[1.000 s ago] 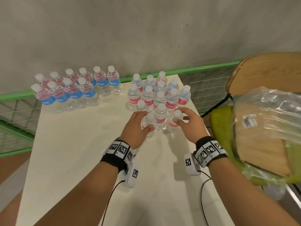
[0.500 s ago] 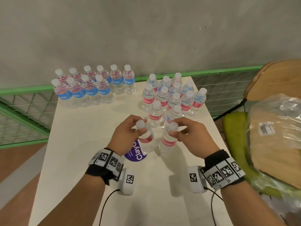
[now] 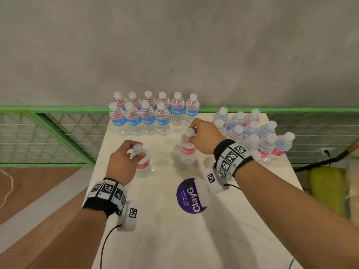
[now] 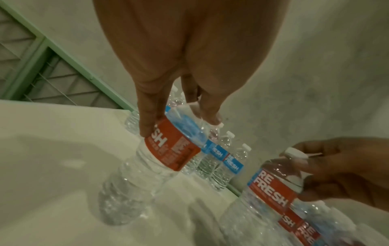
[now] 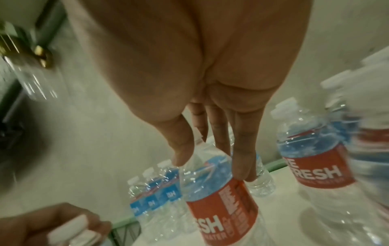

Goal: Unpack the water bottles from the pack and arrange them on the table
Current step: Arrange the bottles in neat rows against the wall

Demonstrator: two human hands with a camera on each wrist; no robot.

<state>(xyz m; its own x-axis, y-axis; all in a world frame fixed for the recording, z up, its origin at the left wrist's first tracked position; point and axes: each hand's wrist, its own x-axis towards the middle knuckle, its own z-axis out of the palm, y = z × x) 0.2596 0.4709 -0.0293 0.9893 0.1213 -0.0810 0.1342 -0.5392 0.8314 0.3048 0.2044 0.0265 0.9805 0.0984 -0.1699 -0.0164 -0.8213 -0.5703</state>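
The left hand (image 3: 121,162) curled its fingers (image 4: 150,116) round the neck and shoulder of a red-labelled bottle (image 3: 142,162), gripping it from above; the clear, ribbed plastic bottle stood upright on the near-left part of the white table (image 3: 165,239). To its right, the right hand (image 3: 206,136) pinched a second red-labelled bottle (image 3: 187,150) at its white cap and neck, fingers (image 5: 242,158) reaching down to the label's top edge; this bottle stood near the table's middle. A cluster of blue-labelled bottles (image 3: 151,115) stood in two rows at the far left edge, and a group of red-labelled bottles (image 3: 258,136) crowded the far right corner. A round purple sticker (image 3: 189,197) lay flat on the smooth tabletop, near the right wrist. A green-framed wire mesh fence (image 3: 48,133) ran behind.
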